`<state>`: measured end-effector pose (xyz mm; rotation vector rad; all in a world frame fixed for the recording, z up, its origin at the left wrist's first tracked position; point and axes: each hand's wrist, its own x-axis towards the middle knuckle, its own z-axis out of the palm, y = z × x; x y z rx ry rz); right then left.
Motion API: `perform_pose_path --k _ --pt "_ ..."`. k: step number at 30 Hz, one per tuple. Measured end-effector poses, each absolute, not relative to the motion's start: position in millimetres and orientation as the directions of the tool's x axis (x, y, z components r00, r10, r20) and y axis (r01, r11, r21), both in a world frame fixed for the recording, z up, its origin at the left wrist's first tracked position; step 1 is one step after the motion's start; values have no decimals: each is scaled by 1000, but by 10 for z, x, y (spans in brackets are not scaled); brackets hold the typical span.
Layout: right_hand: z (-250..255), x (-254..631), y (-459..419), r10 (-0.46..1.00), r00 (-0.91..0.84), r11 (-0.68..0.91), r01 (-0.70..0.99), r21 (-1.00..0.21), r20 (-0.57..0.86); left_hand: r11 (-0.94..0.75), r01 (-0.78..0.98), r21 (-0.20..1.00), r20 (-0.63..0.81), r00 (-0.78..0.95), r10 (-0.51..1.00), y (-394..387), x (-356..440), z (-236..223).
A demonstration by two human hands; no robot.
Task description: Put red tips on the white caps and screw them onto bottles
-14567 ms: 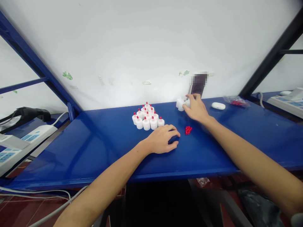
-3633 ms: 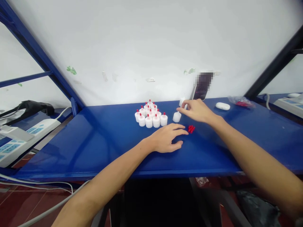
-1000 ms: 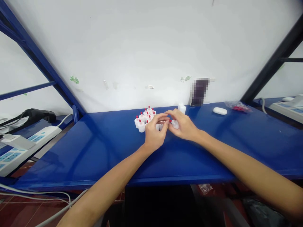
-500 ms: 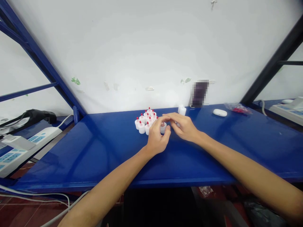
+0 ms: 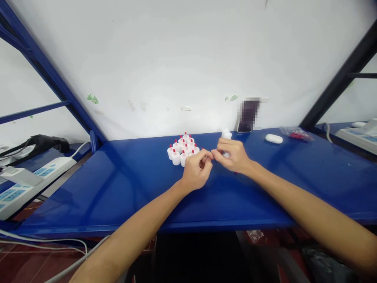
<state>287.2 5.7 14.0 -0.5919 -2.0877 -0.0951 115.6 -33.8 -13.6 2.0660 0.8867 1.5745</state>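
Over the middle of the blue table, my left hand (image 5: 196, 169) is closed in a pinch, with thumb and forefinger pressed together; what sits between them is too small to name. My right hand (image 5: 234, 154) faces it with its fingertips almost touching the left ones, also pinched, its contents unclear. Just left of and behind my left hand stand several small white bottles (image 5: 176, 158) with red tips, packed together. Behind my right hand is a white bottle (image 5: 226, 134) with no red tip showing. Another white piece shows partly beneath its fingers.
A phone (image 5: 249, 116), partly pixelated, leans on the wall. To its right lie a white oval case (image 5: 273, 138) and a clear bag with red pieces (image 5: 297, 134). A power strip (image 5: 38, 181) is at the left, and the table's front edge (image 5: 206, 227) runs below my forearms.
My fingers have gone from arched together at the tips to separate pinches with a narrow gap. The right fingers have curled in. The view has shifted slightly.
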Motion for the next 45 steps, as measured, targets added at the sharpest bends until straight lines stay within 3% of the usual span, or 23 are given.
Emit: perform_pose_path --k 15,20,22,26,28,32,38,45 --pt "181 2915 106 442 -469 865 447 -226 765 -759 254 600 715 256 651 -376 1146 -121" --pt "145 2936 135 495 -524 850 459 -260 693 -782 319 535 692 366 622 -397 1137 -134" --pt "151 2929 113 506 -564 853 438 -284 652 -760 356 544 581 494 647 -405 1141 -121" --pt "200 2871 14 536 -642 844 420 -333 548 -690 451 567 187 745 641 -425 1161 -68" --pt "223 2826 -48 536 -691 843 407 -351 486 -699 475 534 128 773 622 -435 1167 -54" --pt "246 2744 -138 527 -746 835 367 -409 407 -764 441 471 176 802 571 -448 1169 -78" --pt "226 2702 -122 650 -681 698 357 -621 339 -838 438 326 224 826 518 -475 1193 -125" --pt "173 2714 -68 591 -758 732 359 -579 277 -890 344 299 269 865 424 -548 1230 -111"
